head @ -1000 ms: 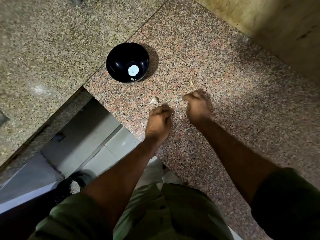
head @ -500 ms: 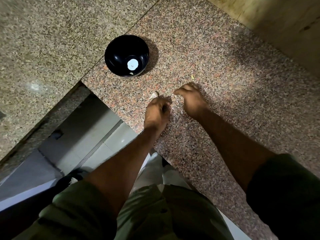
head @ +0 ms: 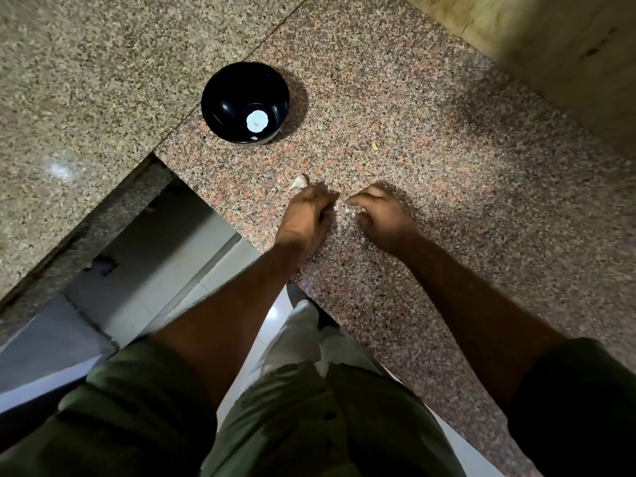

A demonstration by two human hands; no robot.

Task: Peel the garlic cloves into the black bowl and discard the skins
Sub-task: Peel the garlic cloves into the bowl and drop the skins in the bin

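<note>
Black bowl (head: pixel 220 98) sits on the granite desk (head: pixel 447 166), well beyond both hands; a white sticker (head: pixel 257 119) shows at its bottom with a small pale bit beside it, too small to tell if it is a clove. Nearer than the bowl, the left hand (head: pixel 306 215) and right hand (head: pixel 382 218) meet low on the desk. Left fingers (head: pixel 323 196) are curled in, right fingers (head: pixel 358 201) curled toward them, with small pale bits of garlic (head: pixel 339 210) between the two hands. Cannot tell whether either hand actually pinches a piece. One unpeeled garlic clove (head: pixel 298 182) lies on the desk between bowl and left hand, touching or just beside the knuckles. A yellowish scrap (head: pixel 374 145) lies right of the bowl.

Handling, judged: cloves are light, small and firm, with papery, brittle skin that flakes and drifts. Pinch the clove at its ends and tear the skin from the tip. A peeled clove is likely slick, so grip it gently.
</note>
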